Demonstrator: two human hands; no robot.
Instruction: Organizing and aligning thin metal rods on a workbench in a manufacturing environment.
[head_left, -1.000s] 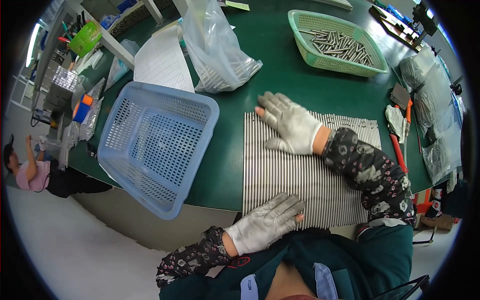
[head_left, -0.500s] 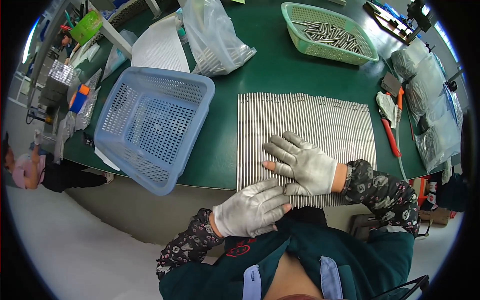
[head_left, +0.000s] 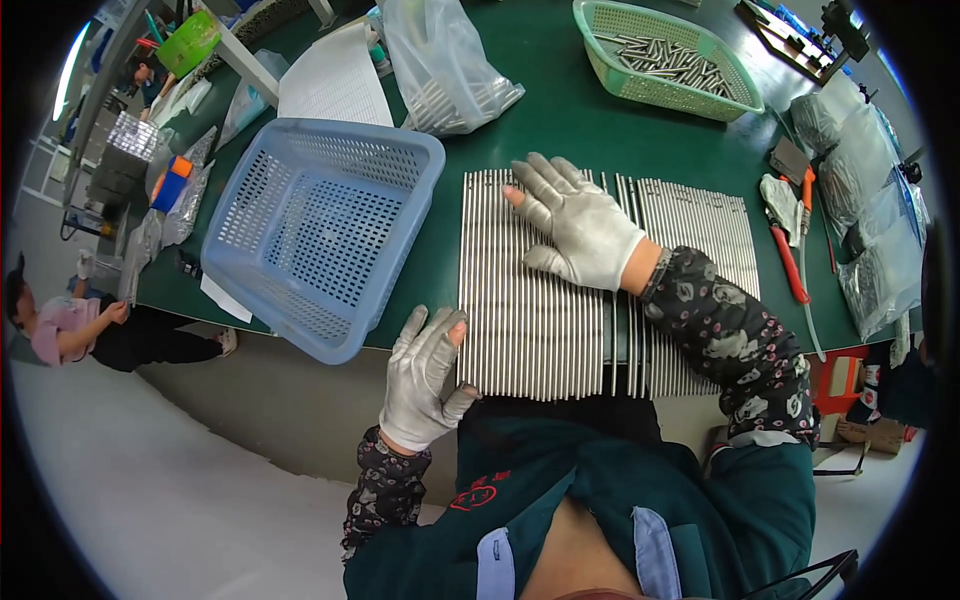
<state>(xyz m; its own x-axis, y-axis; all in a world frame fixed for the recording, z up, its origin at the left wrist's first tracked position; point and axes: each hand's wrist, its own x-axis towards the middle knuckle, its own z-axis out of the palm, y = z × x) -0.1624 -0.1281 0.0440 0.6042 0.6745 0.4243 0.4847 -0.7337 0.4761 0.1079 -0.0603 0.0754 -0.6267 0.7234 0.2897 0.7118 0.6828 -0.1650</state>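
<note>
Thin metal rods (head_left: 530, 335) lie side by side in a row on the green table, their near ends reaching past its front edge. A gap with a few loose rods splits the row into a left and a right group. My right hand (head_left: 580, 222), gloved in white with a bare thumb tip, rests flat with fingers spread on the far part of the left group. By the row's near left corner is my left hand (head_left: 420, 385), also gloved, its fingers stretched out. The left thumb is close to the leftmost rod; whether it touches is unclear.
A blue perforated basket (head_left: 335, 345) stands on the left. Behind it are a paper sheet (head_left: 335, 85) and a plastic bag (head_left: 435, 60) of rods. A green basket (head_left: 745, 100) holds short metal pins. Red-handled pliers (head_left: 790, 265) and bagged parts (head_left: 870, 280) lie at right. Another person (head_left: 70, 325) is far left.
My right hand has slid away from me and slightly left over the rods. My left hand has moved left to the row's edge. The row has parted, with a gap among the rods.
</note>
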